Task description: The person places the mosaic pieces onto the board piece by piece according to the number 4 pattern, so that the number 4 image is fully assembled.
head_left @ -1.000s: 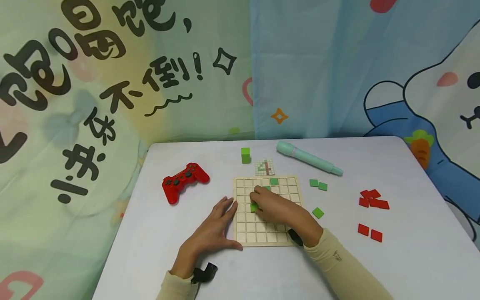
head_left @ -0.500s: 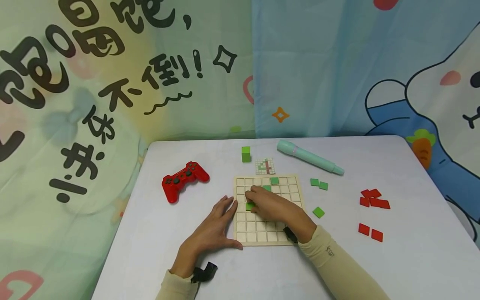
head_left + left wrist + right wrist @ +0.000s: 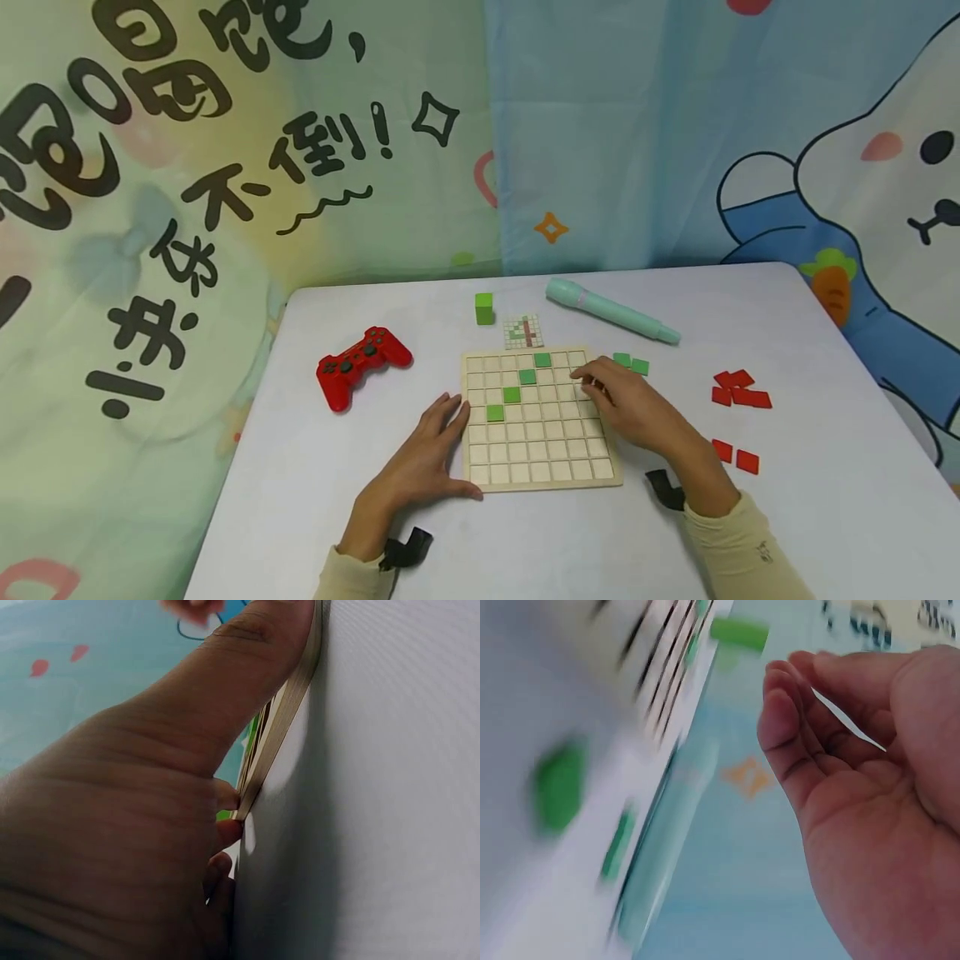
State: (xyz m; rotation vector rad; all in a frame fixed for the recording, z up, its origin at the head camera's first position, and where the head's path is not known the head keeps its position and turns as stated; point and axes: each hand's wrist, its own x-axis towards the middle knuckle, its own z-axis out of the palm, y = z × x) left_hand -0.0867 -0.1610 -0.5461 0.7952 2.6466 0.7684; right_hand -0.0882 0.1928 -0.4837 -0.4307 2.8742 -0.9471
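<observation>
A pale wooden grid board (image 3: 540,454) lies on the table, with several green square tiles (image 3: 512,395) in its cells along a diagonal. My left hand (image 3: 422,458) rests at the board's left side, fingers spread along the edge and thumb by the near corner. In the left wrist view, its fingertips touch the board's side (image 3: 274,742). Over the board's right edge hovers my right hand (image 3: 637,408), fingers loosely bent; in the right wrist view nothing shows between its fingers (image 3: 780,724). Just beyond it lie two loose green tiles (image 3: 640,367). A blurred green tile (image 3: 559,787) appears below this hand.
Behind the board are a small pattern card (image 3: 522,332), a green block (image 3: 484,309) and a mint-green marker (image 3: 611,311). A red game controller (image 3: 363,367) lies on the left. Several red tiles (image 3: 741,398) are scattered at the right. A printed curtain (image 3: 390,225) hangs behind the table.
My right hand has let go of a green tile in a left-hand cell of the board and moved right. The left hand stays in place; the head view has shifted slightly.
</observation>
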